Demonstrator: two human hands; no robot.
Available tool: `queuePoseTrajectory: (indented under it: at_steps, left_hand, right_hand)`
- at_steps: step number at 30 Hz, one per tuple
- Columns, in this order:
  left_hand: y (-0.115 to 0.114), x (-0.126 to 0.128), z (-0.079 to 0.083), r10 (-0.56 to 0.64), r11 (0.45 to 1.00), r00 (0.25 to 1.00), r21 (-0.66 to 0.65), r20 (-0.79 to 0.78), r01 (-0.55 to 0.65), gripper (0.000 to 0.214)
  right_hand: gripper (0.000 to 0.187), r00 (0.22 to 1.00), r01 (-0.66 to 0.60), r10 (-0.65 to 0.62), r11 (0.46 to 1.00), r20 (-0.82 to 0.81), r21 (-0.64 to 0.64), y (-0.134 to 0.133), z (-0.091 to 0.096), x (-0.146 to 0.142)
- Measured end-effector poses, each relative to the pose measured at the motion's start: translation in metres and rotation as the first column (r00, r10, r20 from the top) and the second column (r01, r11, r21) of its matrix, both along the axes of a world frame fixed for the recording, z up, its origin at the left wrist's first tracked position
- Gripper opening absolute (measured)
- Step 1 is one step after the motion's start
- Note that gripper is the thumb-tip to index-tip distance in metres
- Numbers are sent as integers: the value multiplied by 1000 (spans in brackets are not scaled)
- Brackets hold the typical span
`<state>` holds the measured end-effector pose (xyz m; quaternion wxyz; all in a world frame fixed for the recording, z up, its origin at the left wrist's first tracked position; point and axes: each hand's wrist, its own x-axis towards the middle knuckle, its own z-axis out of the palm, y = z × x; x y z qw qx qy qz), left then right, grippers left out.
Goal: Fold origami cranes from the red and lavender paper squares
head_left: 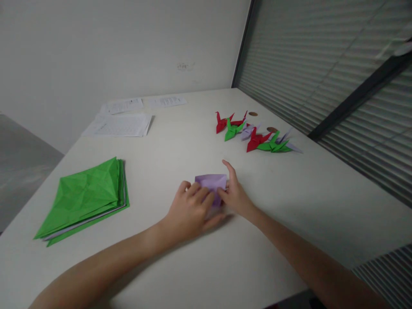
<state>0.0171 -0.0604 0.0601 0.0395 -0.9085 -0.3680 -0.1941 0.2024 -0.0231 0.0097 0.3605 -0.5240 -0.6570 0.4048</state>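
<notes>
A small folded piece of purple origami paper (212, 182) lies on the white table (180, 154) between my two hands. My left hand (192, 208) rests over its left and near side, fingers bent and pressed onto the paper, thumb stretched along the table. At the paper's right edge, my right hand (234, 195) pinches it between the thumb and fingers, with one finger raised. The paper's near part is partly hidden under the fingers of my left hand.
A stack of creased green paper sheets (88, 189) lies at the left. Several red, green and purple paper cranes (254, 140) stand at the back right, near two round table holes (253, 113). Printed sheets (120, 125) lie at the back left. Window blinds (337, 77) border the right side.
</notes>
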Motion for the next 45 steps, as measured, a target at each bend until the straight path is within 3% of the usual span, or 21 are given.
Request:
queuePoseTrajectory:
  at_steps: [4,9,11,14,16,19,24,30,37,42,45]
  left_hand:
    - [-4,8,-22,15,998,998,61,-60,-11,27]
    - [12,7,-45,78,996,995,38,-55,-76,33]
    - [16,5,-47,72,997,995,-4,-74,-73,33]
    - [19,2,-46,39,997,996,-63,-80,-44,31]
    - [20,0,-44,-2,996,998,-89,-67,-3,33]
    - [24,-2,-41,-62,993,996,-102,-58,56,40]
    - [32,-7,-36,-118,989,985,-99,-122,107,22]
    - [31,-7,-43,-13,996,993,-92,-114,2,9]
    - [32,-6,-48,46,977,999,-207,-7,-47,5]
    - [35,-9,-42,76,929,989,-368,125,-25,22]
    - [37,-11,-40,67,890,986,-455,152,10,18]
  right_hand:
    - [86,1000,3,-3,999,-5,32,-1,2,0]
    - [84,994,-90,86,994,64,58,-2,0,0]
    - [78,986,-107,82,979,148,176,-1,3,3]
    - [52,933,-243,114,899,340,365,3,12,14]
    - [37,871,-382,196,848,450,369,6,19,23]
    - [31,815,-463,247,821,525,334,11,25,35]
    - [13,837,-472,316,830,447,297,20,21,45]
    - [17,864,-471,372,836,339,282,29,11,47]
    - [7,855,-409,273,878,441,250,33,5,54]
    - [7,906,-368,277,890,321,271,30,8,49]
    - [9,914,-375,306,889,265,265,26,12,44]
